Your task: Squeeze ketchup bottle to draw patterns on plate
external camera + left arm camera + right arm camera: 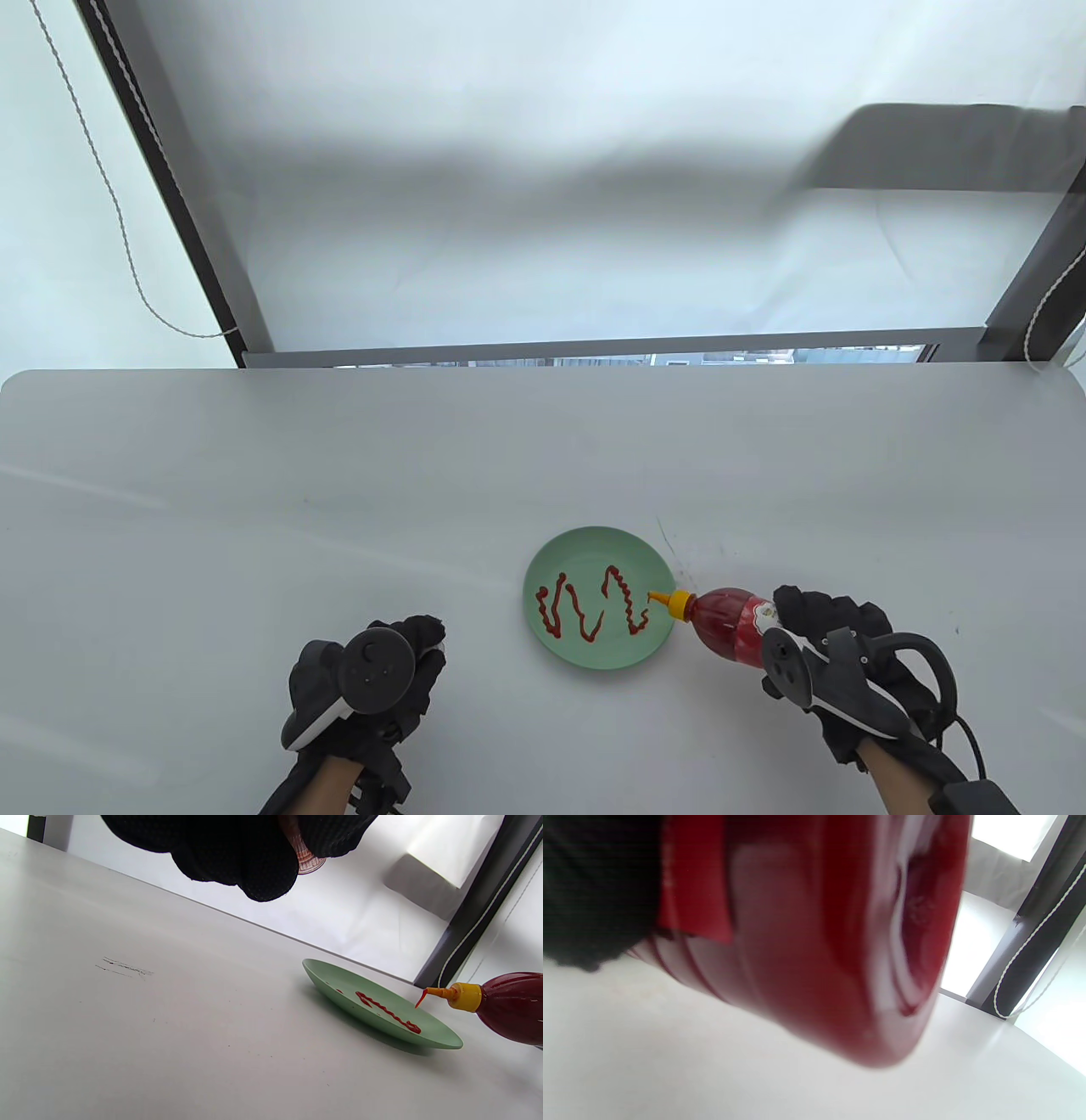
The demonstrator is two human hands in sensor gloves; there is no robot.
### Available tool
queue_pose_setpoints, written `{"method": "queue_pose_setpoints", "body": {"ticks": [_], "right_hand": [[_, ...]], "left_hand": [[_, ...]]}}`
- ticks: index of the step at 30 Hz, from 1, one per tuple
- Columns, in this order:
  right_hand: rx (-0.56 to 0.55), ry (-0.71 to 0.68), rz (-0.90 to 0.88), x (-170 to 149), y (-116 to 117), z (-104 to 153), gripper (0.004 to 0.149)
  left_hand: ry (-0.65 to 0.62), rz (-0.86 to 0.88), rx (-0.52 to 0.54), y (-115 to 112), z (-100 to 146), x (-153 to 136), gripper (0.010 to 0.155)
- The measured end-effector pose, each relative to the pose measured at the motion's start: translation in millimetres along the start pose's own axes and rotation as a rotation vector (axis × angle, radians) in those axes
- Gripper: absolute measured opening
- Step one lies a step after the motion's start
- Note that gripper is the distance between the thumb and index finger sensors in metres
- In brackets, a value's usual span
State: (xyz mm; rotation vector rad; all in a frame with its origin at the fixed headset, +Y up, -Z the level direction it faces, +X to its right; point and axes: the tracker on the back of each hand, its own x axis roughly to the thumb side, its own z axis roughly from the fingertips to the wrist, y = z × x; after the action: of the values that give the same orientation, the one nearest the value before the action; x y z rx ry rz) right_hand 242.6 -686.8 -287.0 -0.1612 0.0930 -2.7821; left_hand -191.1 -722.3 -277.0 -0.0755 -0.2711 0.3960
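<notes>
You're mid-draw: the ketchup bottle, lower right of the table view, lies nearly sideways in your right hand, which grips its body, nozzle over the plate's right rim. Next, keep squeezing gently and steer left. One bottle, one plate, two zigzags. Your left hand sits lower left, probably loosely curled, can't really tell.
</notes>
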Motion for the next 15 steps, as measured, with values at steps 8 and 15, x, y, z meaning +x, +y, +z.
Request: {"method": "queue_pose_setpoints", "body": {"ticks": [8, 15], "right_hand": [[-0.003, 0.015, -0.007, -5.1, 6.7, -23.2, 0.093], [0.001, 0.024, -0.003, -6.6, 10.2, -33.3, 0.093]], "left_hand": [[-0.006, 0.008, 0.015, 4.1, 1.1, 1.2, 0.045], [-0.007, 0.011, 0.019, 4.3, 0.3, 0.5, 0.045]]}}
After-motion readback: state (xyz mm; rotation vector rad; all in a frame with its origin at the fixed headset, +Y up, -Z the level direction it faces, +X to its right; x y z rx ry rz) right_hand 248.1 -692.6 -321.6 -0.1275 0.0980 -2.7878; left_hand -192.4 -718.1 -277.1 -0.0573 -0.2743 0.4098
